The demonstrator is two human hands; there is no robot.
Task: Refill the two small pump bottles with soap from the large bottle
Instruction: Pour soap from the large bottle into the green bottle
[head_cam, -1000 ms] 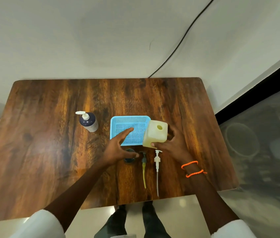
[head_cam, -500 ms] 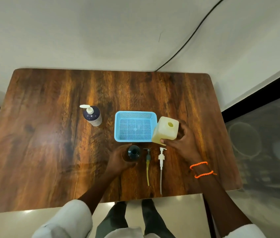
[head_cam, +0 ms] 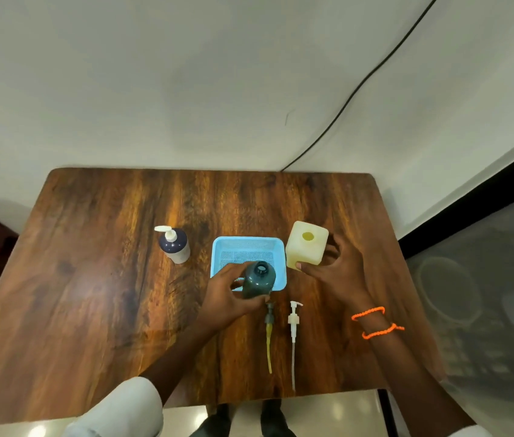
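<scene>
L hand has fingers curled round the dark green bottle, neck open, pump off. I see the bottle over the near-right corner of the blue basket, roughly table centre; can't tell if it's lifted or resting on the rim. R hand grips the big yellow soap jug at 3 o'clock of the basket, thumb on near face, fingers wrapped round the far-right side. Jug cap is off, mouth open.

Risks, my read:
- Green bottle neck is narrow and the jug mouth is wide w/ no spout or funnel, so a fast tip prob floods over the neck onto the table.
- One-hand hold on a heavy square jug could slip once soapy.
- Two loose pumps, the green pump and white pump, lie at 6 o'clock just near the bottle; drips or a knock could hit them.
- Second pump bottle at 9 o'clock has its pump on, not opened yet.

Orientation: green bottle long axis near vertical, mouth up, tilted slightly toward 12. Jug upright, mouth up. Pump tubes run along 12–6, heads at 12.
</scene>
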